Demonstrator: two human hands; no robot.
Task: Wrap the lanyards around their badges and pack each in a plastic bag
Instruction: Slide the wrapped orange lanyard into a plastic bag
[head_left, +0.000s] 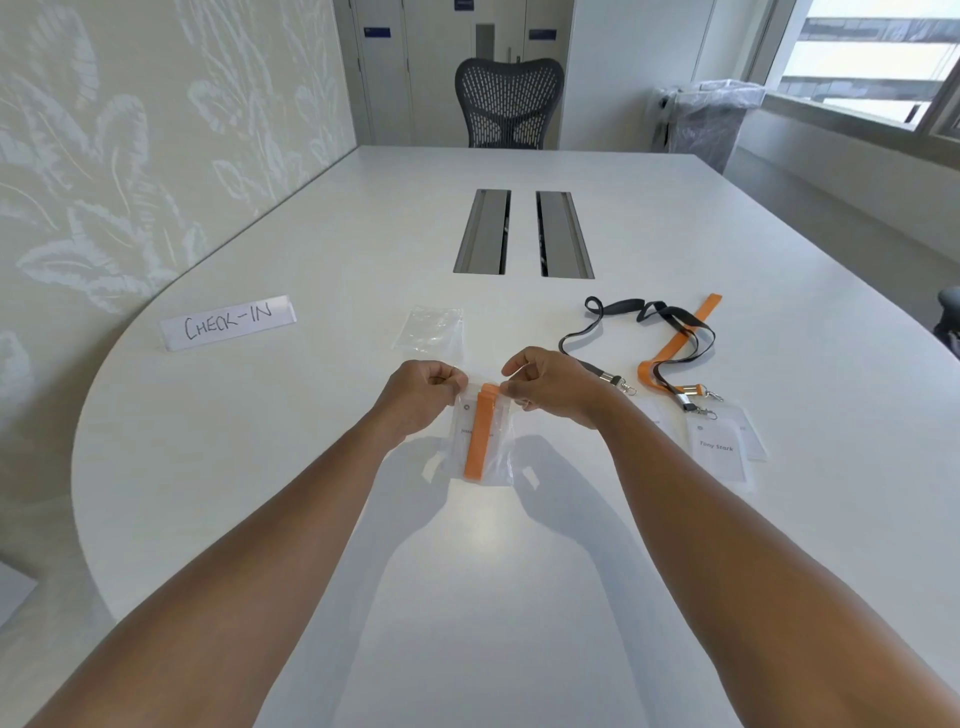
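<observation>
With left hand (423, 387) and right hand (545, 387) pinching the 2 top corners of the clear plastic bag (480, 441), press shut evenly above the orange-wrapped badge (477, 439).

an office meeting room: long white conference table (649, 322), mesh office chair (509, 101), check-in sign (228, 322).

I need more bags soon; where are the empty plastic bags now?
In the head view, the empty plastic bags lie on the table, just beyond the left hand, right of the CHECK-IN sign.

Orange-wrapped badge (479, 441) inside plastic bag (503, 457).
</observation>
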